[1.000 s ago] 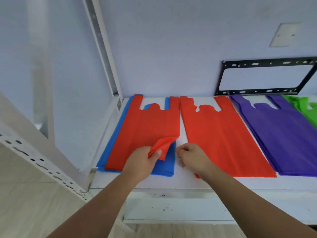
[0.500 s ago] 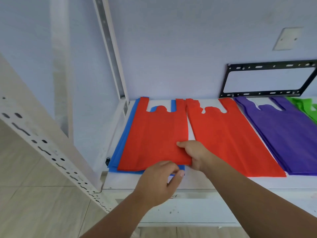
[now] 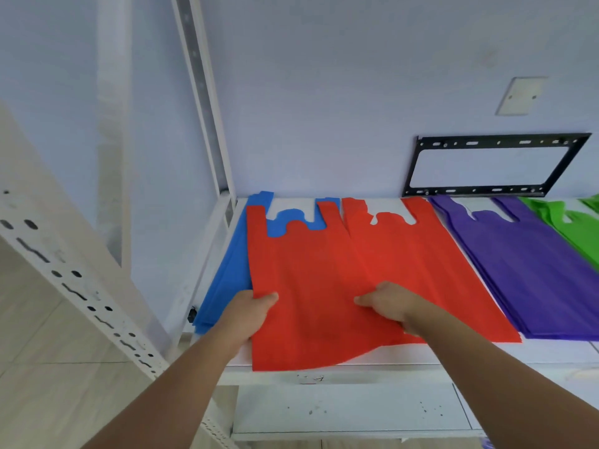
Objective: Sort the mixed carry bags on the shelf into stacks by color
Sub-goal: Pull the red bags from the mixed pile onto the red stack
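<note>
A red carry bag (image 3: 308, 286) is lifted off the blue stack (image 3: 227, 277) at the shelf's left end; its lower edge hangs past the shelf front. My left hand (image 3: 249, 314) grips its left edge, thumb on top. My right hand (image 3: 389, 304) pinches its right side, over the red stack (image 3: 431, 264) beside it. A purple stack (image 3: 534, 270) lies further right, and green bags (image 3: 580, 228) lie at the far right edge.
The white shelf board (image 3: 437, 353) has a perforated metal upright (image 3: 74, 286) at the front left and another post (image 3: 204, 102) at the back left. A black wall bracket (image 3: 492, 165) hangs behind the shelf. A lower shelf (image 3: 350, 409) sits beneath.
My left hand went from the shelf front to the red bag's left edge. Both hands now hold the bag, which has shifted right and toward me, off the blue stack.
</note>
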{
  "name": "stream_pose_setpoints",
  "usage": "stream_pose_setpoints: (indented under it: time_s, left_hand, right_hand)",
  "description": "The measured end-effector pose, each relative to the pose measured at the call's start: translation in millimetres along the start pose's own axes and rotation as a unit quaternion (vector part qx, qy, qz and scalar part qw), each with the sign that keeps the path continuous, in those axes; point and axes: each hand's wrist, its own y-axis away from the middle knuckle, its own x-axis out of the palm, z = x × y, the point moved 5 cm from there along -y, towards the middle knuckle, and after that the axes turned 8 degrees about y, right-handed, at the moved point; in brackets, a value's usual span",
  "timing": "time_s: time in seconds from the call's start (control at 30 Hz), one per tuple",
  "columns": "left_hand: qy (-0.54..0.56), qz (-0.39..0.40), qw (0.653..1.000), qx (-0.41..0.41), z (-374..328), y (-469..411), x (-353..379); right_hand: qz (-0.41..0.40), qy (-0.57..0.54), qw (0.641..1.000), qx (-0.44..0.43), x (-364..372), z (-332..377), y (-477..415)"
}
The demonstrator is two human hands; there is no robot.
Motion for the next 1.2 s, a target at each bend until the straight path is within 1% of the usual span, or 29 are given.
stream_pose_setpoints:
  time_s: [0.03, 0.07, 0.1, 0.2, 0.3, 0.4, 0.57, 0.63, 0.73, 0.8, 0.9, 1.0, 1.03, 1.1, 1.2]
  left_hand:
    - [-0.091, -0.028, 0.995, 0.041, -4, -1, 2]
    - [-0.158, -0.060, 0.983, 0.073, -8, 0, 3]
    - [-0.197, -0.091, 0.971, 0.101, -12, 0, 4]
    - [-0.223, -0.163, 0.948, 0.159, -20, 7, 4]
    - [-0.205, -0.187, 0.935, 0.220, -37, 11, 11]
    - [-0.177, -0.203, 0.919, 0.287, -72, 21, 30]
    - [-0.122, -0.193, 0.905, 0.358, -135, 25, 82]
    - [-0.112, -0.185, 0.903, 0.371, -152, 21, 108]
    - [-0.108, -0.174, 0.910, 0.361, -159, 11, 149]
    - [-0.117, -0.167, 0.920, 0.333, -151, 2, 175]
    - [-0.160, -0.144, 0.942, 0.258, -117, -16, 207]
    - [-0.233, -0.104, 0.952, 0.166, -74, -31, 228]
    - [-0.241, -0.095, 0.954, 0.151, -66, -31, 232]
    - [-0.240, -0.100, 0.955, 0.143, -62, -27, 235]
    - [-0.268, -0.105, 0.948, 0.136, -65, -21, 234]
  right_hand:
    - [-0.045, 0.090, 0.995, -0.018, 0, 2, -1]
    - [-0.092, 0.181, 0.978, -0.039, -1, 5, 0]
    - [-0.126, 0.229, 0.963, -0.058, 0, 8, 2]
    - [-0.168, 0.267, 0.943, -0.105, 2, 7, 1]
    - [-0.214, 0.229, 0.939, -0.141, -14, 7, 0]
    - [-0.263, 0.176, 0.933, -0.173, -48, 10, 8]
    - [-0.354, 0.091, 0.901, -0.234, -124, 7, 27]
    - [-0.372, 0.070, 0.895, -0.236, -151, -4, 30]
    - [-0.356, 0.049, 0.909, -0.211, -184, -36, 23]
    - [-0.328, 0.059, 0.925, -0.184, -199, -62, 12]
    - [-0.275, 0.084, 0.947, -0.140, -208, -101, -9]
    - [-0.229, 0.131, 0.959, -0.107, -201, -133, -26]
    - [-0.219, 0.140, 0.960, -0.102, -198, -141, -30]
    - [-0.214, 0.140, 0.961, -0.100, -196, -149, -34]
    - [-0.210, 0.148, 0.961, -0.101, -197, -148, -37]
